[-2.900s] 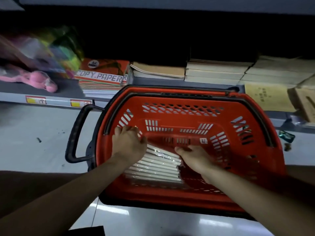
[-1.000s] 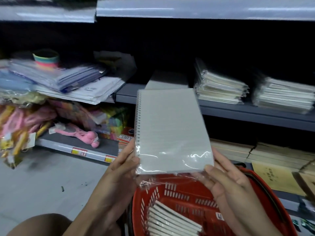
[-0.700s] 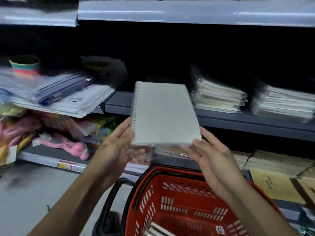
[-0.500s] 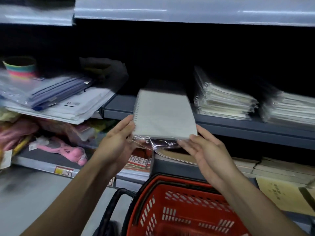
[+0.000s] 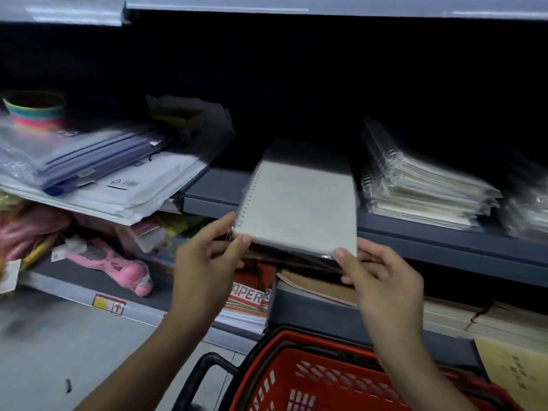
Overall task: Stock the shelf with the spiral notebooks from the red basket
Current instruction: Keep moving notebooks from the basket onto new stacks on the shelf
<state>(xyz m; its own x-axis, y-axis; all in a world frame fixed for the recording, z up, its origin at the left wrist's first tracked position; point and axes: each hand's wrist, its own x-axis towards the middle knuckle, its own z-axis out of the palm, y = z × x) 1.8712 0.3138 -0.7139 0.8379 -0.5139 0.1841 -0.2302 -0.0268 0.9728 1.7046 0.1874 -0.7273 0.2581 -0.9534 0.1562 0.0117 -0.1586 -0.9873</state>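
A plastic-wrapped grey spiral notebook (image 5: pixel 299 203), spiral along its left side, lies with its far end over the dark grey shelf (image 5: pixel 444 241) and its near end sticking out past the edge. My left hand (image 5: pixel 207 256) pinches its near left corner, thumb on top. My right hand (image 5: pixel 382 277) pinches the near right corner the same way. The red basket (image 5: pixel 296 378) with a black handle stands on the floor below my hands; its contents are out of view.
A stack of wrapped spiral notebooks (image 5: pixel 421 188) lies right of the held one, with another pile (image 5: pixel 527 215) further right. Left are plastic folders and envelopes (image 5: pixel 103 179) and a rainbow spring (image 5: pixel 35 114). The lower shelf holds a pink toy (image 5: pixel 118 268), copy paper (image 5: pixel 252 301) and brown books (image 5: pixel 444 315).
Both hands lifted one wrapped notebook out of the basket, raised it in front of the shelf, then pushed it forward so its far end now lies over the shelf.
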